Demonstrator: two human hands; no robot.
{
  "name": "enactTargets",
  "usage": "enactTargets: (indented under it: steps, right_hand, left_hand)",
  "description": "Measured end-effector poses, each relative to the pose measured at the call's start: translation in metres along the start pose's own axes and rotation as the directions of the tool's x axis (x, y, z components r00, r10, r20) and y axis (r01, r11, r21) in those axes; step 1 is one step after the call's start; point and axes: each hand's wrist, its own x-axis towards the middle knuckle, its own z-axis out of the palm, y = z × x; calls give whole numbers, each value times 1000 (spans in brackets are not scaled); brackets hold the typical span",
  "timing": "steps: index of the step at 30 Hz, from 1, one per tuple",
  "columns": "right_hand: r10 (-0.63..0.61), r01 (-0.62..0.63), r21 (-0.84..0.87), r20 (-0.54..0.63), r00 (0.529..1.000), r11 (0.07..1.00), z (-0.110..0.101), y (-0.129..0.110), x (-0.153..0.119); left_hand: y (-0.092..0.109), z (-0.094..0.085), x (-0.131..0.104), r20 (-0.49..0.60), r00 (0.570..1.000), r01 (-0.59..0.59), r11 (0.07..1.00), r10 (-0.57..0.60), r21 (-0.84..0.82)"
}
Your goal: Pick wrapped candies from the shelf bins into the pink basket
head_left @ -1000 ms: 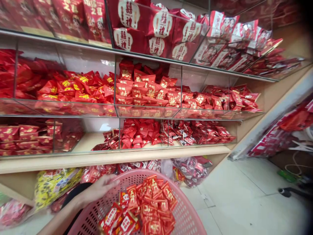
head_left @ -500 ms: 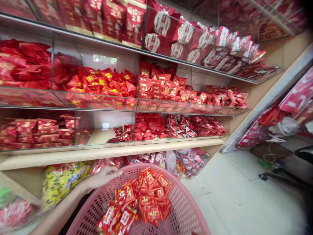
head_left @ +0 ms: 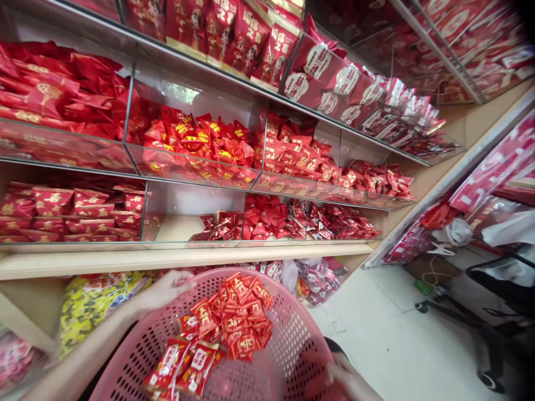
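A pink perforated plastic basket (head_left: pixel 137 356) is in front of me at the bottom of the view. Small red candy packets with gold print (head_left: pixel 244 314) lie heaped inside it, beside larger red packets with white labels (head_left: pixel 198 362). My left hand (head_left: pixel 169 288) is closed on the basket's far left rim, fingers curled over the edge. At the right side, my right hand (head_left: pixel 345 379) grips the rim, slightly blurred, with part of it hidden by the basket wall.
Divided shelves with clear fronts (head_left: pixel 194 161) hold many red packets. Beneath the lowest wooden board (head_left: pixel 104 259) sit a yellow bag (head_left: pixel 94 306) and other bagged sweets (head_left: pixel 320 281). A black wheeled chair (head_left: pixel 480 328) stands at right on the tiled floor (head_left: pixel 388 340).
The basket has shifted slightly left in view, with my left hand still on its rim. My right hand has come into view at its right side. The camera view has tilted and turned right.
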Motion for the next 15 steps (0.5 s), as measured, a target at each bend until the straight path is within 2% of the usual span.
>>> enactTargets:
  steps: [5,10,15]
  right_hand:
    - [-102,104,-137,21,995,985,-4,-14,20]
    - [-253,259,-286,58,966,923,-7,-25,33]
    - [-296,288,-401,42,954,870,-4,-29,43]
  left_hand:
    - [-3,7,1,-60,998,21,1000,-21,5]
    - [3,11,2,-135,987,89,996,-88,6]
    - [4,5,6,-208,975,89,994,-75,58]
